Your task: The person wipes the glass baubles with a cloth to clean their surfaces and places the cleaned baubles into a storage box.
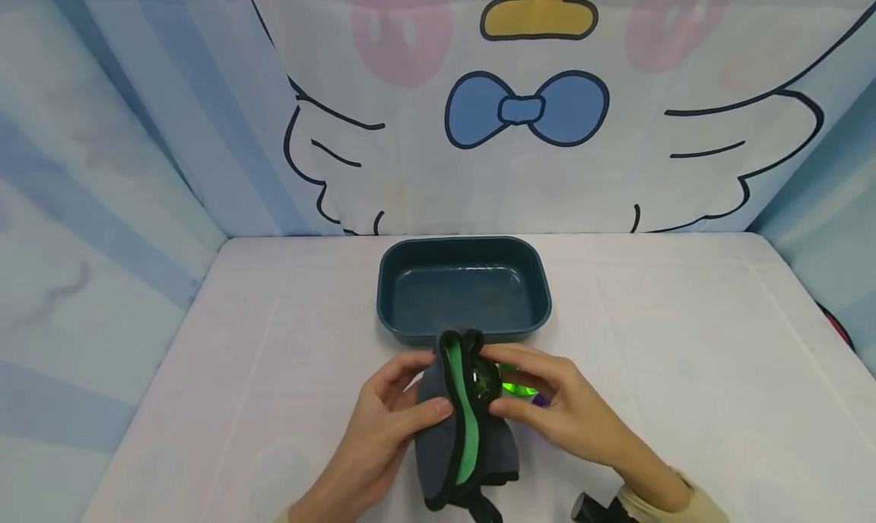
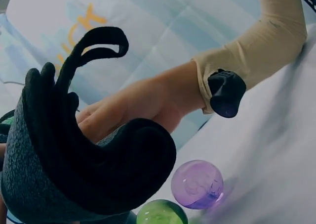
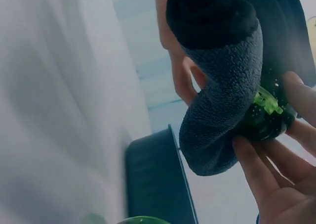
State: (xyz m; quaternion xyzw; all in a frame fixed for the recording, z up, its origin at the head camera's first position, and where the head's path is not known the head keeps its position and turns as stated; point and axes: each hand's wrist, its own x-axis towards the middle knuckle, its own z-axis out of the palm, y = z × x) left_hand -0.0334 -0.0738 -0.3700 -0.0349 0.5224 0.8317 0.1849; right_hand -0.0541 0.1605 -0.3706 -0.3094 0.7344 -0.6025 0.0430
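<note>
My left hand (image 1: 386, 428) holds a folded grey cloth (image 1: 433, 439) with black edging, a bright green inner side and a black loop (image 2: 106, 38). Thumb and fingers of my right hand (image 1: 568, 405) grip a clear dark-green ball (image 3: 269, 117) against the cloth's fold; specks and a light-green piece show inside it. Part of this ball is hidden by the cloth. Below the right hand lie a bright green ball (image 2: 162, 213) and a clear purple ball (image 2: 197, 184), both mostly covered by the hand in the head view.
A dark blue rectangular basin (image 1: 465, 287) stands just behind the hands on the white-covered table (image 1: 294, 318). Patterned curtains (image 1: 424, 173) close off the back and sides. A black device (image 1: 598, 509) is on the right wrist.
</note>
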